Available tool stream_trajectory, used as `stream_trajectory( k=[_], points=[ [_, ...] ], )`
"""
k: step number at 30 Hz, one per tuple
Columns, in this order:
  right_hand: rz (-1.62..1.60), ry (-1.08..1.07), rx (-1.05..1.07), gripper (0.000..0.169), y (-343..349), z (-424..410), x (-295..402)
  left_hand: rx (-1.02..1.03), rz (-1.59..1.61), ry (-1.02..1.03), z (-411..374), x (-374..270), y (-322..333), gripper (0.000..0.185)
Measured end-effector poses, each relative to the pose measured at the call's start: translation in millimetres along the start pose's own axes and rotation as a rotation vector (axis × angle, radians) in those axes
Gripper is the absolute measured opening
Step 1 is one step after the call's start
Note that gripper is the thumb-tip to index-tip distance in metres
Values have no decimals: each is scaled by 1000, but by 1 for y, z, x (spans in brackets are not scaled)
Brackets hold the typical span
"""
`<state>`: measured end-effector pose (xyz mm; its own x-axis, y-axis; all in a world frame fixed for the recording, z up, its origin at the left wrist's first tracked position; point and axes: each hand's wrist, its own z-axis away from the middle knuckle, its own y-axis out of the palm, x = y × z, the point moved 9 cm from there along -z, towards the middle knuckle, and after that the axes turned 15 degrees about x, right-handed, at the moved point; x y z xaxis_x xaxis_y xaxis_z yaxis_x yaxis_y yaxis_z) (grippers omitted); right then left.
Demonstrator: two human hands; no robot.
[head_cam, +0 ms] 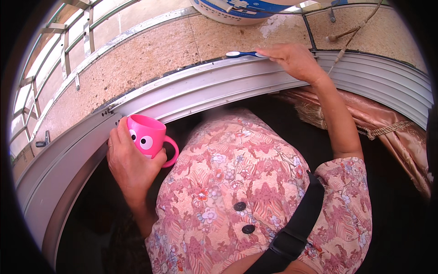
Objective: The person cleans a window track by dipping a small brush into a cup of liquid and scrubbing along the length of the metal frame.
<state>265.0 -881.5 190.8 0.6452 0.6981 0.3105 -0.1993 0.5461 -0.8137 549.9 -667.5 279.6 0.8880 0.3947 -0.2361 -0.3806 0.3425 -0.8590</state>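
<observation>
A pink plastic mug with cartoon eyes is gripped in my left hand, fingers around its side and the thumb near its handle. It stands tilted, close to the inner edge of the window frame. My right hand reaches out over the frame, its fingertips on one end of a slim blue object with white oval ends. That object lies along the frame's outer edge; its exact kind is unclear. The fingers partly cover its right end, so whether they pinch it or only rest there does not show.
Beyond the metal window frame runs a speckled stone ledge. A white and blue bucket stands there, with a cable to its right. Metal bars rise at the left. A tied pink curtain hangs at the right.
</observation>
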Motion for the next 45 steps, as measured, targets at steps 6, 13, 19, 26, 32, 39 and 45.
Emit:
stream_trajectory(
  k=[6,13,19,26,32,39,45],
  points=[
    [25,-94,5,45,-4,-15,6,-1,-1,14,-1,0,-1,82],
    [66,-103,8,40,0,-25,18,-9,-5,8,-2,-1,-2,83],
    [26,-161,17,40,-13,-23,12,-8,-3,13,0,2,-3,83],
    [66,-86,68,41,-6,-37,41,-1,-13,2,-3,0,-3,82],
    [18,-215,-24,41,-8,-44,39,-6,11,-3,-1,3,-5,81],
    [54,-135,62,40,-7,-49,62,0,2,-8,-3,3,-4,81],
    [42,-159,20,39,-10,-48,62,13,11,-24,-1,5,-5,81]
  ],
)
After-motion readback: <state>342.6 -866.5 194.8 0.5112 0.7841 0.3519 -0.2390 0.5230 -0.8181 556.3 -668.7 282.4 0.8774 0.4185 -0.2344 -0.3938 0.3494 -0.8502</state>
